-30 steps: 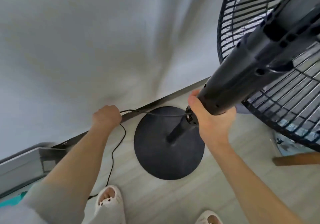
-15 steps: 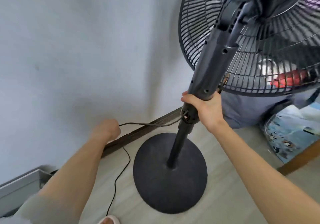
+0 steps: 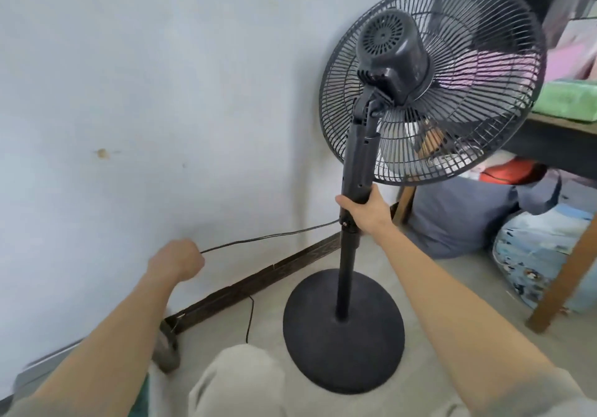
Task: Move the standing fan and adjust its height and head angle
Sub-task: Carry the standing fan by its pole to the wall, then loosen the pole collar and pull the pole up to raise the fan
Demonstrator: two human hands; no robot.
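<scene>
Right now my right hand (image 3: 365, 211) is clenched around the standing fan (image 3: 381, 164) at its pole, just above the height collar (image 3: 349, 222), while my left hand (image 3: 176, 260) is fisted on the power cord (image 3: 268, 238), keeping it off the floor. The fan stands on its round base (image 3: 344, 332) near the wall (image 3: 145, 93), beside a wooden table (image 3: 562, 281). I judge the moving step is in hand; next comes loosening the collar to change height. No brand or writing is readable.
</scene>
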